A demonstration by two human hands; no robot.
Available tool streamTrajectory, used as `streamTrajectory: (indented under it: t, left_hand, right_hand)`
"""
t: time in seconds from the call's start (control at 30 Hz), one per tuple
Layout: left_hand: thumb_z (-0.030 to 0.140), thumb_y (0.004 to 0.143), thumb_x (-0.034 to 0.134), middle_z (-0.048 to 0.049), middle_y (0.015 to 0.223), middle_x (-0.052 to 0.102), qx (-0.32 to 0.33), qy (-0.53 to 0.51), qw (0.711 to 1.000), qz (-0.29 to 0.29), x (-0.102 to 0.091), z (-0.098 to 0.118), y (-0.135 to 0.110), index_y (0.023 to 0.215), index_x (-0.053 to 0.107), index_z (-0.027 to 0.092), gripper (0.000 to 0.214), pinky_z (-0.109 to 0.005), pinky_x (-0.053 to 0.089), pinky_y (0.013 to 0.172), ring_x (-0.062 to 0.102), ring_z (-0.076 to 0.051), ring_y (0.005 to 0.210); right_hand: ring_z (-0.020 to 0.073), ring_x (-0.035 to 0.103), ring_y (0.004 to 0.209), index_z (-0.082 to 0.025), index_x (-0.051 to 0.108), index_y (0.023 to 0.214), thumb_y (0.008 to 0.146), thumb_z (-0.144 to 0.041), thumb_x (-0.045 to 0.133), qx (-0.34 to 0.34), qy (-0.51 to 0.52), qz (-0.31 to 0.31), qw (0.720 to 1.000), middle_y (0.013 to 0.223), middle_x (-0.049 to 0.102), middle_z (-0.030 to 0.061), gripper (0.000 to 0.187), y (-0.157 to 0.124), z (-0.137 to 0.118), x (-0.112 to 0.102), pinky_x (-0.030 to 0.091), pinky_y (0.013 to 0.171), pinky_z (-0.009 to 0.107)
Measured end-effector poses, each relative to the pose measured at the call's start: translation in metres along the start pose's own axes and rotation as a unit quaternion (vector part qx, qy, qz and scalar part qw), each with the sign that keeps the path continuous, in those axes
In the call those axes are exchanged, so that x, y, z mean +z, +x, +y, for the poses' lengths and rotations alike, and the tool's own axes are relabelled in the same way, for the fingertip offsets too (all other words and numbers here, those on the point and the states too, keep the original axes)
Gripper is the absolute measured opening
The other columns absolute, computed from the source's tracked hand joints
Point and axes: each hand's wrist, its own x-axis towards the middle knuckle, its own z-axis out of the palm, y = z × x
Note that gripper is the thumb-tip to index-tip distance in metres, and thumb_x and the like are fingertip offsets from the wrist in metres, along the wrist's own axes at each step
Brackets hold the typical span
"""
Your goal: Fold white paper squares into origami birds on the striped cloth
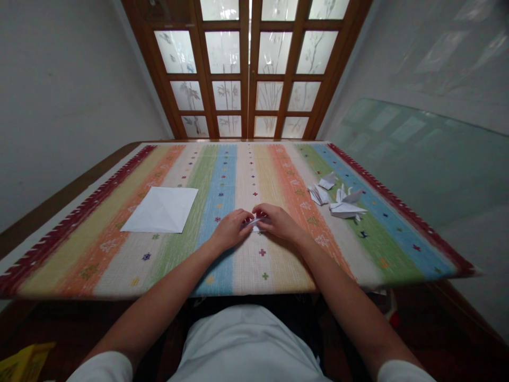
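My left hand (231, 228) and my right hand (277, 221) meet at the middle of the striped table mat (222, 265). Both have their fingers curled and pressed down on a small folded piece of white paper (256, 222), most of which is hidden under the fingers. A flat white sheet with diagonal creases (161, 210) lies to the left of my left hand, apart from it.
Three folded white paper figures lie to the right: a small one (326, 182), a flat one (318, 194) and a larger bird-like one (347, 206). A wooden door with frosted glass panes (248, 69) stands behind the table. Walls close in on both sides.
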Motion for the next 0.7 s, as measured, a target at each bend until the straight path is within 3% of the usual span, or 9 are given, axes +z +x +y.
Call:
streamTrajectory:
  t: [0.2,0.3,0.4,0.47,0.53,0.6,0.7]
  left_hand:
    - [0.02,0.099,0.068,-0.0051,0.097,0.072,-0.024,-0.043,0.999,0.015,-0.002,0.001,0.0,0.105,0.072,0.018,0.008,-0.035,0.057,0.085,0.067,-0.019,0.084]
    - [0.024,0.098,0.068,-0.0016,0.089,0.071,-0.053,-0.12,0.989,0.062,-0.005,-0.001,0.001,0.102,0.07,0.019,0.006,-0.03,0.054,0.076,0.064,-0.016,0.076]
    - [0.03,0.093,0.074,-0.0015,0.093,0.07,-0.067,-0.24,0.96,0.128,-0.008,-0.004,0.004,0.101,0.066,0.02,0.015,-0.026,0.051,0.07,0.064,-0.015,0.078]
    - [0.034,0.089,0.078,-0.002,0.095,0.069,-0.062,-0.314,0.934,0.159,-0.009,-0.006,0.006,0.1,0.064,0.02,0.023,-0.024,0.05,0.069,0.064,-0.014,0.08]
    - [0.036,0.086,0.081,-0.0022,0.096,0.068,-0.054,-0.363,0.915,0.169,-0.009,-0.007,0.007,0.098,0.062,0.021,0.027,-0.024,0.051,0.071,0.064,-0.014,0.082]
    - [0.038,0.085,0.082,-0.0025,0.097,0.068,-0.049,-0.389,0.906,0.161,-0.009,-0.007,0.008,0.097,0.062,0.02,0.029,-0.025,0.052,0.074,0.065,-0.015,0.084]
    - [0.041,0.086,0.082,-0.0031,0.097,0.069,-0.049,-0.403,0.903,0.142,-0.008,-0.006,0.006,0.098,0.063,0.02,0.031,-0.026,0.054,0.076,0.067,-0.015,0.087]
  right_hand:
    - [0.0232,0.072,0.1,-0.021,0.069,0.11,0.092,-0.02,0.072,-0.028,0.026,0.042,0.998,0.108,0.076,0.0089,0.018,-0.002,-0.002,-0.004,0.055,0.092,0.037]
    - [0.0279,0.069,0.112,-0.022,0.068,0.116,0.09,-0.035,0.08,-0.027,0.048,0.161,0.985,0.118,0.074,0.012,0.031,0.0,0.002,-0.011,0.055,0.099,0.043]
    - [0.0248,0.07,0.101,-0.025,0.065,0.11,0.085,-0.052,0.085,0.032,0.175,0.261,0.949,0.114,0.073,0.0086,0.042,0.003,0.009,-0.014,0.059,0.089,0.041]
    - [0.0205,0.07,0.09,-0.026,0.065,0.104,0.08,-0.058,0.088,0.074,0.293,0.235,0.924,0.108,0.073,0.0049,0.046,0.003,0.011,-0.011,0.059,0.081,0.036]
    - [0.0189,0.071,0.085,-0.025,0.068,0.101,0.074,-0.056,0.094,0.095,0.38,0.152,0.908,0.103,0.074,0.0035,0.049,0.004,0.01,-0.005,0.06,0.079,0.034]
    - [0.0203,0.073,0.087,-0.024,0.073,0.102,0.07,-0.05,0.098,0.098,0.417,0.081,0.9,0.101,0.077,0.0047,0.049,0.004,0.007,0.002,0.06,0.08,0.035]
    - [0.0227,0.074,0.09,-0.022,0.08,0.104,0.072,-0.047,0.097,0.089,0.428,0.052,0.898,0.1,0.08,0.0068,0.044,0.005,0.003,0.009,0.06,0.082,0.036]
